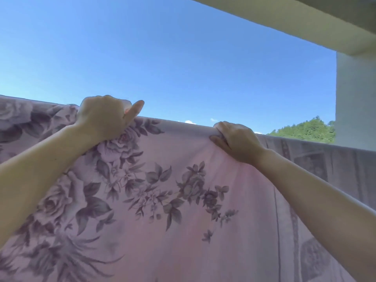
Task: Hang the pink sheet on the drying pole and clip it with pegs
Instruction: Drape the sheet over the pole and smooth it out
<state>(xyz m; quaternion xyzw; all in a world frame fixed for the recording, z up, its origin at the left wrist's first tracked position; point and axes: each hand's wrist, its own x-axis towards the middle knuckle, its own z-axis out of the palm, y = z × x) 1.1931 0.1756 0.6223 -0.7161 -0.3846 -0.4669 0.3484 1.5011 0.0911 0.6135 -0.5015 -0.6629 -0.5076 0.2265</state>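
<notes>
Pink sheet [162, 200] draped over the pole, which is hidden under its top fold. Left hand [103, 117] at 10 o'clock and right hand [236, 141] at 2 both grip bunched fabric there. Looks soft, light, probably slippery; hold the fold. No pegs visible.

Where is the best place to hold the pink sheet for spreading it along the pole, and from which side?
Grip the pink sheet at its top fold, from the near side, as both hands do: left hand, right hand. The cloth hangs draped there, so the fold bunches easily.
</notes>
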